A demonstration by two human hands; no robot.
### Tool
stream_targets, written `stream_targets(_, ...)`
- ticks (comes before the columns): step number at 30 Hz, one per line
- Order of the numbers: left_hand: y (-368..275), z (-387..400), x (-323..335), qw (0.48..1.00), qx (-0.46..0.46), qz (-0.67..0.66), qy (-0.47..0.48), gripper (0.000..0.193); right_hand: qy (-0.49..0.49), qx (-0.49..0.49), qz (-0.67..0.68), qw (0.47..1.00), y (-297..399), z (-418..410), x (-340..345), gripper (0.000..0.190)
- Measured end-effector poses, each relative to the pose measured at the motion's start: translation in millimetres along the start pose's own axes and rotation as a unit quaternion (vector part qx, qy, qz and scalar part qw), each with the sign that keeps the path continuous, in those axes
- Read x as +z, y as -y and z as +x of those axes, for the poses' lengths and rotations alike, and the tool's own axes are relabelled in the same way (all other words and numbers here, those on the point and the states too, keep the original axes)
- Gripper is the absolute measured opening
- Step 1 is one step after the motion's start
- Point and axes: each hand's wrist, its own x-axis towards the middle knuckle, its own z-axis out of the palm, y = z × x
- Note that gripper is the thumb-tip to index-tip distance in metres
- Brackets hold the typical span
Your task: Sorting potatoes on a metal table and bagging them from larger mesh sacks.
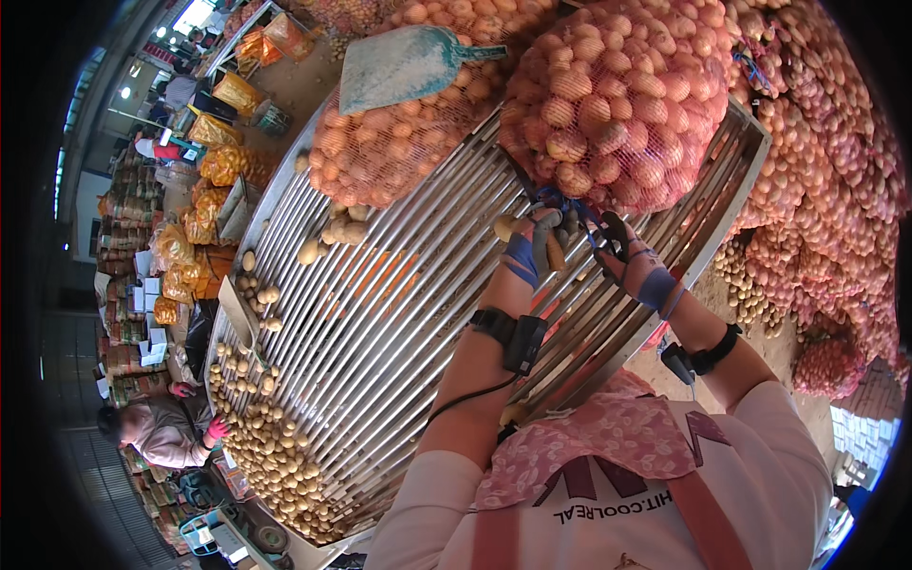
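A large red net sack of potatoes (613, 114) lies on the slatted metal sorting table (399, 306), its tied end towards me. Dark blue cord (586, 211) hangs at that end, between my two hands. My left hand (539, 239), in a glove with grey fingertips, has its fingers curled at the cord, and a loose potato (505, 227) shows beside it. On the other side, my right hand (628, 260) pinches the cord with dark-tipped fingers. Both hands are just below the sack, over the bars. The fingers partly hide the knot.
A second net sack (399, 135) bears a teal scoop (399, 68). Loose potatoes (278, 456) crowd the table's far-left end, near another scoop (237, 313). A co-worker (167, 431) in pink gloves reaches in there. Stacked net sacks (819, 185) rise on the right beyond the metal rim (744, 153).
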Motion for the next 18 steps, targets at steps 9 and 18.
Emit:
stream_targets(9,32.4,-102.9,-43.8,0.955,0.078,0.244,0.149,0.031,0.178,0.176,0.317,0.915,42.5,22.8,17.2,0.043)
stream_targets(18,34.3,-141.4,-150.4,0.737,0.155,0.563,-0.342,0.052,-0.014,0.172,0.379,0.909,55.7,-8.8,23.8,0.046)
